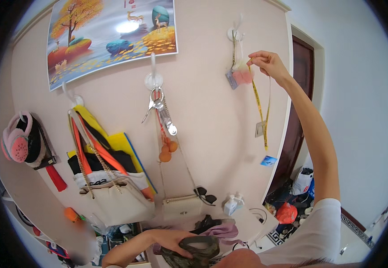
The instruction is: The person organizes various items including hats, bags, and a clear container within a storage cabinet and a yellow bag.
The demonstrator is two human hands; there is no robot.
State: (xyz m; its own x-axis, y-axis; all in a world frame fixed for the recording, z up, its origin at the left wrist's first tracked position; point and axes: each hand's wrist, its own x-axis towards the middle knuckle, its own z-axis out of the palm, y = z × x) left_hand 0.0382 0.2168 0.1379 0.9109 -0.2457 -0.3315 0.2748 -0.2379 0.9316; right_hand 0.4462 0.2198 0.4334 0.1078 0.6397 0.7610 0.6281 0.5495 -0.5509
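My right hand (pixel 267 64) is raised at the upper right, its fingertips pinching a yellow lanyard (pixel 256 95) with a small blue card (pixel 269 161) at its lower end. Beside it, a white wall hook (pixel 234 33) bears a dark cord with a grey-blue card (pixel 231 79) and a pink gauzy pouch (pixel 243 76). Down at the bottom centre, my left hand (pixel 177 242) grips a dark olive mesh cap (pixel 200 248), fingers partly hidden by it. Purple cloth (pixel 220 230) lies behind the cap.
Wall hooks hold a cream chain-strap handbag (pixel 117 204), a small cream purse (pixel 182 206), metal clippers (pixel 163 112) and pink earmuffs (pixel 19 149). Sunglasses (pixel 205 196) hang by the purse. White bottles (pixel 230 205) stand on a ledge near a wall switch (pixel 260 129). Bags and shoes crowd the floor by a dark door (pixel 286 134).
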